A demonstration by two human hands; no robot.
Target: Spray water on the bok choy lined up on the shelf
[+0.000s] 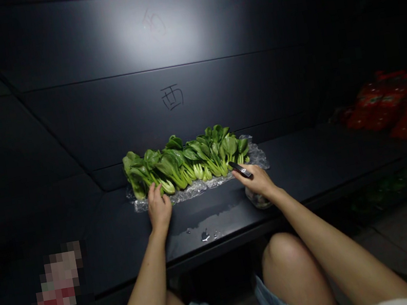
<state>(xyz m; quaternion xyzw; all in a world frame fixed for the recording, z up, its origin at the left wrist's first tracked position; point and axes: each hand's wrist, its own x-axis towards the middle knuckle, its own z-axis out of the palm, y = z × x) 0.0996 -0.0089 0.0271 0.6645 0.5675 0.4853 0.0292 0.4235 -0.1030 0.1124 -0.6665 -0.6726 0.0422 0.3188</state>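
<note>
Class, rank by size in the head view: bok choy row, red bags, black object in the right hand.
The bok choy row and the red bags look alike, so unranked; the black object is smallest.

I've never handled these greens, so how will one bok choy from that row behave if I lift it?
The bok choy will probably feel light for its size. Its pale stems look thick and fairly stiff, but the broad leaves should flop and may tear easily. It may also be slippery if wet, as water droplets lie on the dark counter nearby.
</note>
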